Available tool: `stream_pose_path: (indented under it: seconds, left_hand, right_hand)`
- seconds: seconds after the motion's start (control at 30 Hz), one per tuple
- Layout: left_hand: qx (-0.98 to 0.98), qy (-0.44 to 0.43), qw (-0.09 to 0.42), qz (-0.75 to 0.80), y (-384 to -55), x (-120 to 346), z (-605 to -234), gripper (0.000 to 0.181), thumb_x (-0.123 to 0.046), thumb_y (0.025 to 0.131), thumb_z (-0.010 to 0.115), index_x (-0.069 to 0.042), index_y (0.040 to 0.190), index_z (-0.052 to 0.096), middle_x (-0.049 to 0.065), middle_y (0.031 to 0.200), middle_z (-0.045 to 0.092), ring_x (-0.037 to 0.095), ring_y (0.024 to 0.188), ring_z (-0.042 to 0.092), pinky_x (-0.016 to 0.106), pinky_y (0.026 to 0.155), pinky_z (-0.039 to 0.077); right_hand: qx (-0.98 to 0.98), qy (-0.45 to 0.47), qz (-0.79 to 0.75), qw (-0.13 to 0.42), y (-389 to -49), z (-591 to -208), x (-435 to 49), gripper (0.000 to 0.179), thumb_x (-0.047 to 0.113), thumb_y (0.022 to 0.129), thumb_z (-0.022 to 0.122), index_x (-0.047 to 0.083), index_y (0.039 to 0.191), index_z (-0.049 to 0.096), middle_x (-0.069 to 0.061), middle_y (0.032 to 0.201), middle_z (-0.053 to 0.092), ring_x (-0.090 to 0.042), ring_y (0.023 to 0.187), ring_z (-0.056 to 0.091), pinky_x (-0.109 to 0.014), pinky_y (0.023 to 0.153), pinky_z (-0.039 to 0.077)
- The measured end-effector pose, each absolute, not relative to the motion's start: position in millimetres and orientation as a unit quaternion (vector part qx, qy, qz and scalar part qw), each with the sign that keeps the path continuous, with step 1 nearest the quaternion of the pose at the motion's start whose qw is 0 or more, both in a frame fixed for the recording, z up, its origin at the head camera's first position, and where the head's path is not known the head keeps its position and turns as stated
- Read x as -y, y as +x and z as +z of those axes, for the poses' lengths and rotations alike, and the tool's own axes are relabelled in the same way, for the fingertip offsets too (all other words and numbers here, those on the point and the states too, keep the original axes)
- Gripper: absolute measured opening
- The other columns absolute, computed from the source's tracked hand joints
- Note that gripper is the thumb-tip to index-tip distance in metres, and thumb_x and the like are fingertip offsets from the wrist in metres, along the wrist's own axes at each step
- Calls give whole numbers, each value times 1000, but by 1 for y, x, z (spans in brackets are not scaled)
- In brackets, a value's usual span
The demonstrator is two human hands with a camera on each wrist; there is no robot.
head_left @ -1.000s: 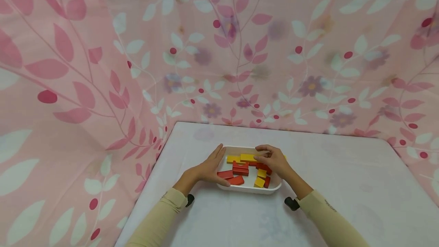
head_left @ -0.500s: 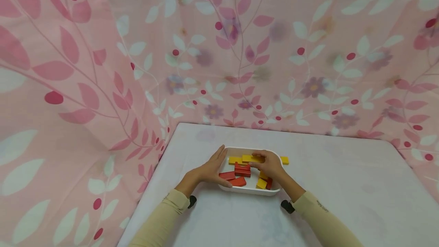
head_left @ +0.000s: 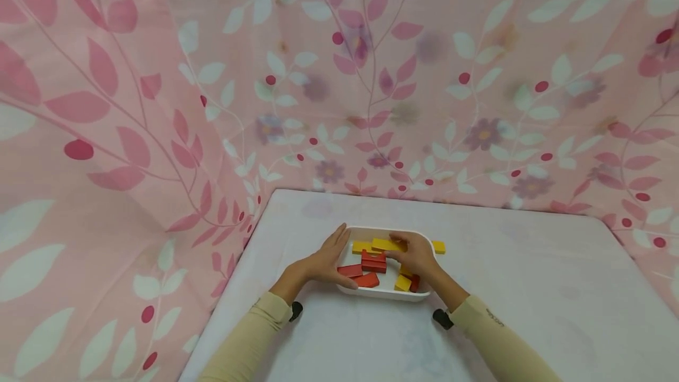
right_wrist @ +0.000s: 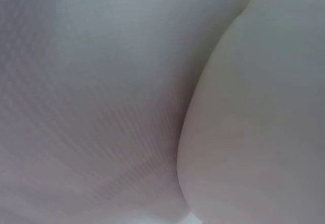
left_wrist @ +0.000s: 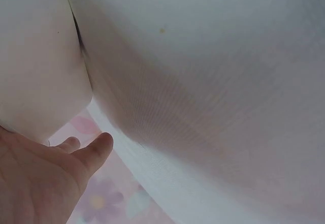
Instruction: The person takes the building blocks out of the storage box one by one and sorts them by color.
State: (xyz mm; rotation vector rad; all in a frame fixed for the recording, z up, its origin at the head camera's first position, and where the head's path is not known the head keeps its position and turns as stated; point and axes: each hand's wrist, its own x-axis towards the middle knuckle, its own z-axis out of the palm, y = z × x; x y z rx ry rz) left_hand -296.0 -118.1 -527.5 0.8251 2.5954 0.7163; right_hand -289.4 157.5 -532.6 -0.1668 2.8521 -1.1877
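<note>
A white tray (head_left: pixel 379 295) on the table holds red and yellow blocks. My left hand (head_left: pixel 322 264) rests along its left end, thumb over the front rim. In the left wrist view the fingers of that left hand (left_wrist: pixel 45 178) lie straight beside the tray's pale wall (left_wrist: pixel 45 56). My right hand (head_left: pixel 416 255) reaches over the right side, thumb and fingers bent around the right end of a long yellow block (head_left: pixel 383 244). Its thumb is right at a red block with a curved notch (head_left: pixel 373 262). I cannot tell whether it grips anything.
Two red blocks (head_left: pixel 366 280) lie in the tray's front left corner. A yellow block (head_left: pixel 403 283) sits by a red one at the front right. Outside the right rim lies another yellow block (head_left: pixel 438 247). Patterned pink cloth (head_left: pixel 371 134) hangs behind the table.
My right hand has moved left and lower over the tray, covering some blocks on the right, then stayed nearly still. My left hand has kept its place on the tray.
</note>
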Motion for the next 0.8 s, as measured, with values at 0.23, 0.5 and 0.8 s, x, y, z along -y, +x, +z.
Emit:
stream_pose_path:
  seconds: [0.23,0.5,0.8]
  left_hand:
    - [-910,284,160,255,-294,118,-527,138,-67,64,82,-16,160,-2,9,167,-9,27,154,-2,55,122,17]
    - [-913,275,168,250,-295,117,-525,137,-69,64,80,-19,160,-3,5,167,-11,25,155,-2,54,122,18]
    - [-909,274,168,266,-294,117,-526,135,-66,64,81,-19,160,-1,7,168,-9,26,155,-2,55,122,18]
  right_hand:
    - [-924,-44,-378,13,-287,-533,-155,50,28,82,81,13,127,67,-8,125,68,-30,120,57,-53,109,41]
    - [-935,-50,-351,-9,-290,-537,-155,46,27,81,82,12,123,69,-8,121,70,-30,117,58,-54,107,43]
    - [-945,-53,-324,-14,-290,-538,-153,45,27,79,84,13,119,71,-5,113,71,-25,104,58,-51,103,45]
